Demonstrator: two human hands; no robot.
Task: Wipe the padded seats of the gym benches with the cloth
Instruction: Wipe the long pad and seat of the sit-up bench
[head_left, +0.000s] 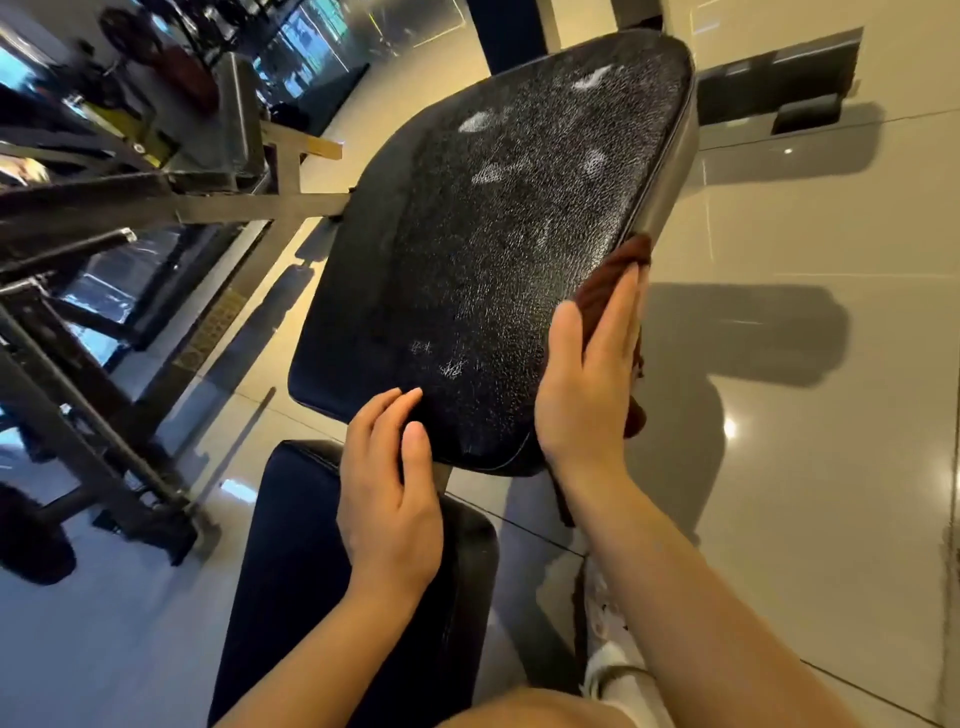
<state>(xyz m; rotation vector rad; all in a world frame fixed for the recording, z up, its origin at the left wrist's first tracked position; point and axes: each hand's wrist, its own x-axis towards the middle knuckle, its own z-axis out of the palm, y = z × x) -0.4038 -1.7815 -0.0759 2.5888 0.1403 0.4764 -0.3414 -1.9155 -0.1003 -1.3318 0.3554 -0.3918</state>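
Here the right hand (589, 374) lies flat, fingers straight, pressing a dark brown cloth (613, 283) against the right side edge of the worn black padded seat (483, 249), whose cracked vinyl shows pale scuffed patches. The left hand (392, 499) rests relaxed and holds nothing, its fingertips touching the seat's near corner. Below it sits a second black pad (291, 571). Steel gym frames (156, 208) stand to the left on the glossy tiled floor (779, 415).
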